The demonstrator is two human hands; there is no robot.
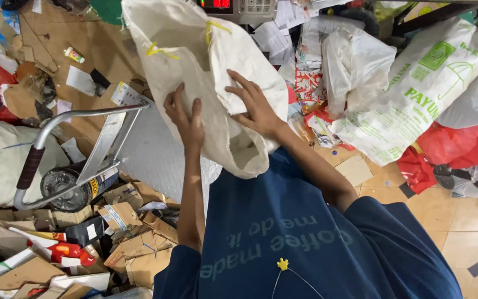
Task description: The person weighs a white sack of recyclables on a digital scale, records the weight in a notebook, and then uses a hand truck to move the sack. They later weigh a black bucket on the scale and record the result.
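The fingers of the left hand (186,119) are extended and laid flat against the white woven sack (206,66), without closing round it. The fingers of the right hand (255,105) are spread open and pressed on a folded flap of the same sack. The sack is held up in front of the blue shirt (305,243), its open mouth turned downward toward the chest. Beneath it a metal platform scale (156,152) with a grey tubular handle (56,124) is seen. Torn cardboard scraps (134,238) are piled at the left, and white printed plastic bags (416,94) at the right.
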